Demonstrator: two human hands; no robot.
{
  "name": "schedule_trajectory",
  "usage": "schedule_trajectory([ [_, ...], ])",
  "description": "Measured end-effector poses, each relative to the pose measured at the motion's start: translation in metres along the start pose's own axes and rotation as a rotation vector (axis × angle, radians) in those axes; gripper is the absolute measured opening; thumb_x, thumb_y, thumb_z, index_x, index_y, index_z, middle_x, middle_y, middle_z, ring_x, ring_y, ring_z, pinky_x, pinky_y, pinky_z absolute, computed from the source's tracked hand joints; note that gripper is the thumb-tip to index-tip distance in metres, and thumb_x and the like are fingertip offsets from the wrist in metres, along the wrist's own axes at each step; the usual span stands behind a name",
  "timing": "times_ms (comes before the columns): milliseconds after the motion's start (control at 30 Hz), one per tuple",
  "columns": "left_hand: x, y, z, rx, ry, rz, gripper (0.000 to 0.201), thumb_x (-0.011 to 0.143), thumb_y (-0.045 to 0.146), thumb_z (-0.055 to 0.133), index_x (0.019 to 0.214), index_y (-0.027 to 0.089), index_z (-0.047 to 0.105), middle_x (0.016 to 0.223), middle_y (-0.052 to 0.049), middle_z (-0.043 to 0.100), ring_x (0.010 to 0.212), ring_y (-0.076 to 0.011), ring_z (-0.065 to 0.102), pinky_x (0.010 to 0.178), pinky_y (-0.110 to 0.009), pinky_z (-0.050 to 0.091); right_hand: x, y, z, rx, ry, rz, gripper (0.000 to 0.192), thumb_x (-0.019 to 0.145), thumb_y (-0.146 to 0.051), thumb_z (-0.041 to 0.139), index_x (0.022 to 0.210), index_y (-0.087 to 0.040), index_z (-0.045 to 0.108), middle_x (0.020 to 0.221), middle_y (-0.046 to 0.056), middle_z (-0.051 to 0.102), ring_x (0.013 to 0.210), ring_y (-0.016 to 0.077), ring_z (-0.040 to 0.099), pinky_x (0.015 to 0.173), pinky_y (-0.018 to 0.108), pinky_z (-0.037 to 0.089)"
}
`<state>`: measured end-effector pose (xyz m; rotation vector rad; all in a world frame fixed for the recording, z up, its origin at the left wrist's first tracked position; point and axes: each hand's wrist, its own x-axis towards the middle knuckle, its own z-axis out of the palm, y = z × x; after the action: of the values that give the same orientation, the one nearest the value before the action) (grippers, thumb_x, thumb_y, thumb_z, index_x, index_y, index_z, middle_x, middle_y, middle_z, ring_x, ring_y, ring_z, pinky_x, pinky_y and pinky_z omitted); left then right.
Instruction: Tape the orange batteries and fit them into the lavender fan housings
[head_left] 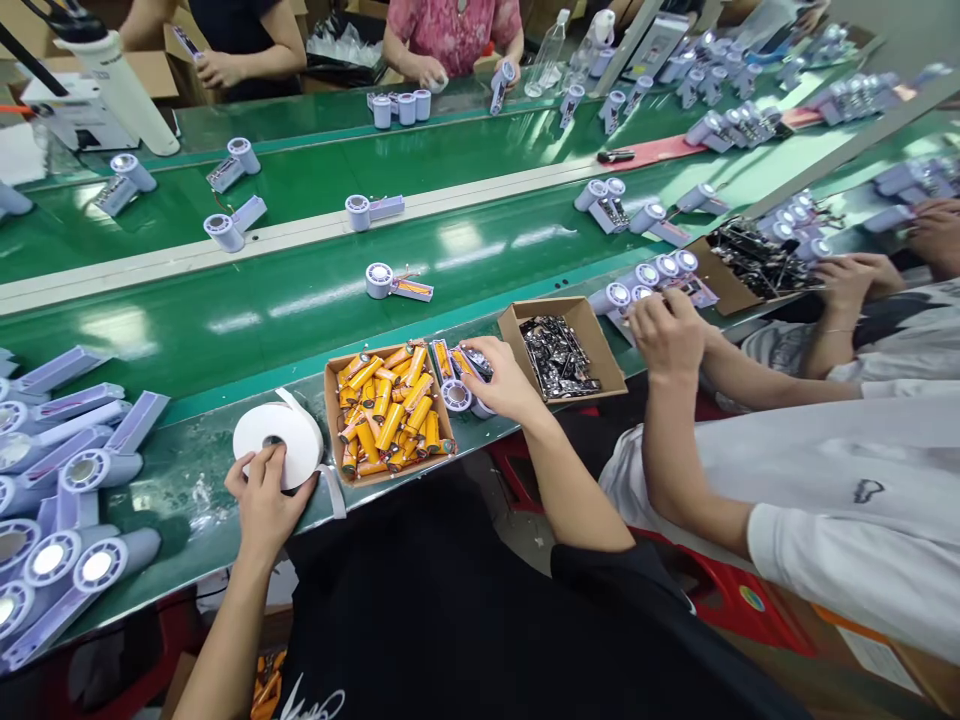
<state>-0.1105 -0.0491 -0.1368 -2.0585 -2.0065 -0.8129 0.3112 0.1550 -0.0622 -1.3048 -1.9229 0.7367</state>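
My left hand [262,495] rests on a white roll of tape [279,440] lying flat at the near edge of the green belt [247,320], fingers curled over its rim. My right hand [504,380] reaches past a cardboard box of yellow battery cells [388,410] and grips a lilac handheld fan body [461,385] with a yellow cell in its handle. A strip of tape trails from the roll toward the box.
A pile of lilac fan bodies [67,480] lies at my left. A box of small black parts [561,352] sits right of my right hand. A co-worker's hand [667,330] works on fans beside it. More fans [379,280] ride the belt; other people sit opposite.
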Motion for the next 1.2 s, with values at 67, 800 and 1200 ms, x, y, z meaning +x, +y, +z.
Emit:
schedule_trajectory([
  [67,0.001,0.001,0.000,0.010,0.006,0.009,0.052,0.101,0.050,0.076,0.142,0.019,0.067,0.130,-0.020,0.073,0.136,-0.0434,0.051,0.115,-0.059,0.042,-0.002,-0.010,-0.004,0.027,0.073,-0.012,0.046,0.087,-0.031,0.075,0.133,-0.024,0.074,0.132,0.012,0.079,0.131,0.0339,0.068,0.119,0.055,0.054],
  [800,-0.009,0.007,0.002,-0.040,0.009,-0.042,0.054,0.094,0.042,0.082,0.140,0.019,0.068,0.137,-0.019,0.074,0.136,-0.0414,0.051,0.119,-0.057,0.041,0.082,-0.084,0.095,0.034,-0.449,-0.367,0.030,0.114,-0.031,0.058,0.120,-0.022,0.086,0.141,0.014,0.083,0.138,0.0294,0.074,0.122,0.052,0.056],
  [1200,-0.008,0.013,0.000,-0.079,-0.064,-0.171,0.055,0.091,0.042,0.083,0.140,0.019,0.073,0.138,-0.020,0.073,0.139,-0.0429,0.049,0.123,-0.060,0.039,0.092,-0.091,0.104,-0.349,-0.489,-0.336,0.025,0.104,-0.026,0.078,0.125,-0.016,0.085,0.129,0.019,0.082,0.122,0.0323,0.075,0.113,0.049,0.058],
])
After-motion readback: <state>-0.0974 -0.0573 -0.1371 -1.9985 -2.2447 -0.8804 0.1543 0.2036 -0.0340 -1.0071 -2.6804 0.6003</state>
